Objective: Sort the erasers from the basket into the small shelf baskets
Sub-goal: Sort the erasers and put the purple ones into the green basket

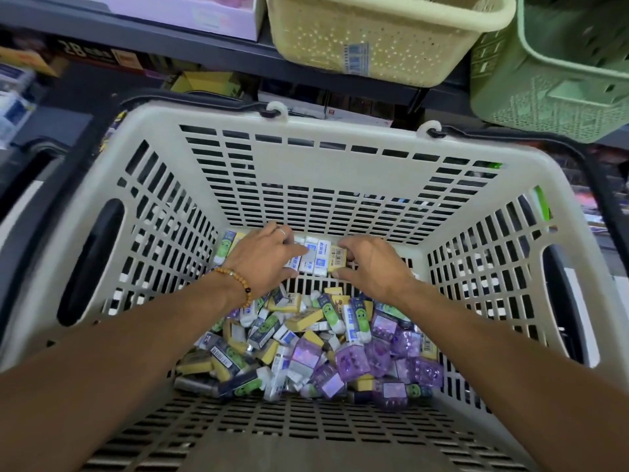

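Gathering step: a matched row is being collected inside the basket (pixel 340 131) before transfer to the shelf.
Left hand (pixel 262 258): fingers curled against the left end of the white erasers (pixel 311 258), gripping that end of the row.
Right hand (pixel 369 264): fingers and thumb pinch the yellow eraser (pixel 337 258) at the right end of the same row.
Loose erasers (pixel 306 345): mixed pile lies on the basket floor, nearer the person.
Shelf baskets: cream basket (pixel 384 39) and green basket (pixel 561 73) sit above, well apart from the hands.
Next move, judged: squeeze the row together, lift it as one, keep the yellow item separate if types differ.
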The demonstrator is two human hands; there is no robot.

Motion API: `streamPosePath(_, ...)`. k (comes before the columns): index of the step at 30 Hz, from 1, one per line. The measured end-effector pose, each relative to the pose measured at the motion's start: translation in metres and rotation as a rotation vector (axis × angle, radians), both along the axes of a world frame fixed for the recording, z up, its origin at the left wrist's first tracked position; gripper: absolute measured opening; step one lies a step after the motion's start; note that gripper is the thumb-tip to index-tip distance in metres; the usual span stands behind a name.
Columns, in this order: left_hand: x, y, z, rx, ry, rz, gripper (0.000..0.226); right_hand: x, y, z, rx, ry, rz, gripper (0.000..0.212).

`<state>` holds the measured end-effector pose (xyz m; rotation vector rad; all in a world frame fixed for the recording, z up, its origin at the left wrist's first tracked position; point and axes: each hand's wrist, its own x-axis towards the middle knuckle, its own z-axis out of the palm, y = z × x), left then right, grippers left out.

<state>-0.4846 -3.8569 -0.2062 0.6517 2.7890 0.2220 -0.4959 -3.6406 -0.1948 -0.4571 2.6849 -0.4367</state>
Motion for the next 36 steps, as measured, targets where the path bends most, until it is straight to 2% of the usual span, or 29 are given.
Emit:
streamPosePath(3,0.001,-0.005,0.002,0.008,0.004,0.066,0.048,-0.005,-0.014,0.000,-0.007,0.030,0.035,0.044)
streamPosePath(5,0.003,-0.006,0.005,0.001,-0.003,0.103,0.045,-0.009,-0.014,0.010,-0.012,-0.056,0.052,0.044)
streamPosePath(8,0.007,0.012,0.016,0.153,0.047,0.096,0.044,-0.016,-0.003,0.034,-0.066,-0.193,-0.027,0.026)
streamPosePath(9,0.010,0.023,0.021,0.236,0.001,0.069,0.048,-0.015,0.002,0.041,-0.077,-0.228,-0.045,0.019)
streamPosePath(11,0.022,0.047,0.026,0.303,-0.260,-0.014,0.065,-0.009,0.008,0.055,-0.051,-0.331,-0.017,0.017)
streamPosePath(12,0.030,0.056,0.026,0.259,-0.381,-0.080,0.072,-0.004,0.010,0.058,-0.013,-0.399,0.011,0.020)
streamPosePath(13,0.038,0.062,0.024,0.172,-0.426,-0.161,0.074,0.001,0.012,0.060,0.035,-0.460,0.036,0.026)
streamPosePath(15,0.043,0.062,0.020,0.023,-0.386,-0.274,0.079,0.013,0.014,0.063,0.130,-0.551,0.099,0.044)
streamPosePath(17,0.039,0.053,0.023,-0.035,-0.421,-0.264,0.089,0.022,0.015,0.061,0.175,-0.615,0.159,0.052)
streamPosePath(19,0.036,0.043,0.026,-0.082,-0.519,-0.242,0.099,0.028,0.011,0.059,0.236,-0.604,0.231,0.056)
streamPosePath(21,0.037,0.036,0.027,-0.123,-0.603,-0.227,0.104,0.032,0.004,0.053,0.258,-0.570,0.284,0.046)
streamPosePath(26,0.036,0.044,0.033,-0.084,-0.662,-0.178,0.107,0.035,-0.005,0.045,0.135,-0.599,0.194,0.056)
streamPosePath(31,0.043,0.043,0.033,-0.038,-0.701,-0.108,0.092,0.038,-0.010,0.041,0.153,-0.547,0.244,0.059)
streamPosePath(33,0.042,0.041,0.033,-0.019,-0.732,-0.080,0.092,0.038,-0.010,0.042,0.157,-0.571,0.241,0.056)
streamPosePath(36,0.041,0.036,0.035,0.025,-0.781,-0.042,0.100,0.036,-0.006,0.041,0.107,-0.631,0.205,0.038)
